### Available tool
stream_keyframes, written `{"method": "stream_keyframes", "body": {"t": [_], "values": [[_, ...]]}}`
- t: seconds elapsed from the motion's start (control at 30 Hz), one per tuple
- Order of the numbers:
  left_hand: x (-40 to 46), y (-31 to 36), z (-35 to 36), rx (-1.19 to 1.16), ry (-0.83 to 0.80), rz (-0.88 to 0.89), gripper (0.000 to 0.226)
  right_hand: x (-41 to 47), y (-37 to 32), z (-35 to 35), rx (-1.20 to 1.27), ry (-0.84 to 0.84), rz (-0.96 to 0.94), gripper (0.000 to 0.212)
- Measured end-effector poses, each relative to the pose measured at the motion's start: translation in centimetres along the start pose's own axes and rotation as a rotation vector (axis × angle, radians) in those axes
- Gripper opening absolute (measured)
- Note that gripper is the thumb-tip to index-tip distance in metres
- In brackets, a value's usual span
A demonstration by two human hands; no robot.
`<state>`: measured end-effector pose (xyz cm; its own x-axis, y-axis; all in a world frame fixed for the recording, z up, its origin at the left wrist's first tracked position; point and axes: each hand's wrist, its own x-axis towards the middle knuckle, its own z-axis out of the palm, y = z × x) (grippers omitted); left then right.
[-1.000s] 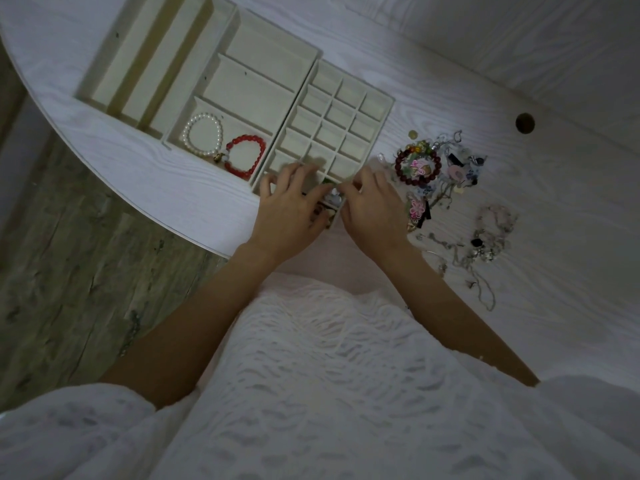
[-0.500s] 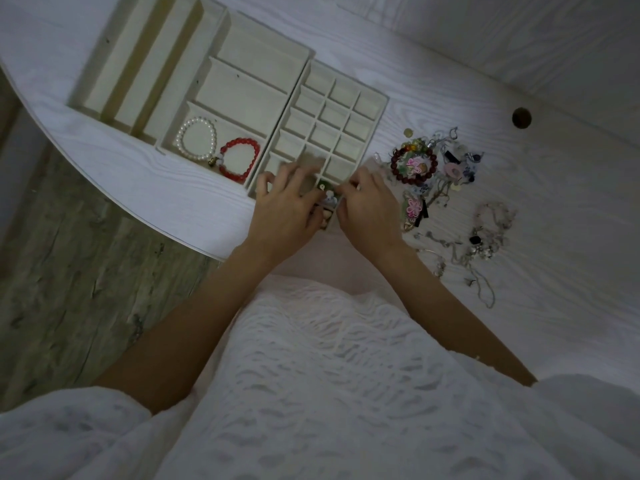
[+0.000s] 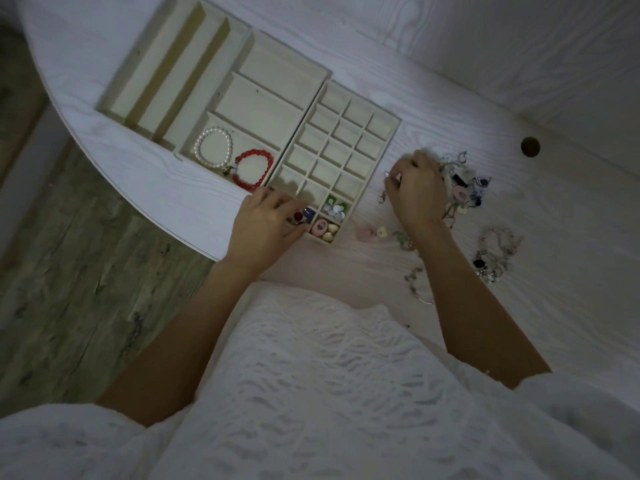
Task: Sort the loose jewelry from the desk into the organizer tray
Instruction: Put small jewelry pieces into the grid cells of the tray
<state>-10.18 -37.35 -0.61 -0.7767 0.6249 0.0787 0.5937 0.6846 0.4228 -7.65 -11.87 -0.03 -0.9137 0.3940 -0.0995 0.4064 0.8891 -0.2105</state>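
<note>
The cream organizer tray (image 3: 382, 152) lies on the white desk in three sections. Its middle section holds a pearl bracelet (image 3: 213, 152) and a red bead bracelet (image 3: 252, 168). The grid section's near compartments hold small pieces: green and white ones (image 3: 335, 207), pink and cream ones (image 3: 325, 230). My left hand (image 3: 265, 225) rests flat on the grid's near-left corner, fingers spread over red and blue pieces. My right hand (image 3: 417, 194) sits on the loose jewelry pile (image 3: 465, 190), fingertips pinched around a small silvery piece (image 3: 388, 174).
A second tangle of chains (image 3: 495, 252) lies further right. Pink and cream heart pieces (image 3: 372, 233) and a thin chain (image 3: 415, 280) sit near my right wrist. A round cable hole (image 3: 530, 146) is in the desk. The desk's curved edge drops to wooden floor at left.
My right hand left the grid's near corner and moved right onto the jewelry pile. My left hand stayed at the tray. The filled near compartments are now uncovered.
</note>
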Motion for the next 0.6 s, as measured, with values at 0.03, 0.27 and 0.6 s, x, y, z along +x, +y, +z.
{"method": "stream_keyframes", "body": {"t": [0.03,0.27,0.6], "values": [[0.0,0.0,0.0,0.006,0.0,0.01,0.04,0.0,0.1,0.0,0.015,-0.001,0.013,0.02],[0.3,0.6,-0.4,0.083,0.007,0.064,0.056,-1.9,0.3,-2.2,0.629,0.003,0.247,0.015],[-0.2,0.2,-0.3,0.071,-0.007,0.025,0.058,-2.4,-4.1,-3.3,0.732,-0.12,-0.014,0.007]]}}
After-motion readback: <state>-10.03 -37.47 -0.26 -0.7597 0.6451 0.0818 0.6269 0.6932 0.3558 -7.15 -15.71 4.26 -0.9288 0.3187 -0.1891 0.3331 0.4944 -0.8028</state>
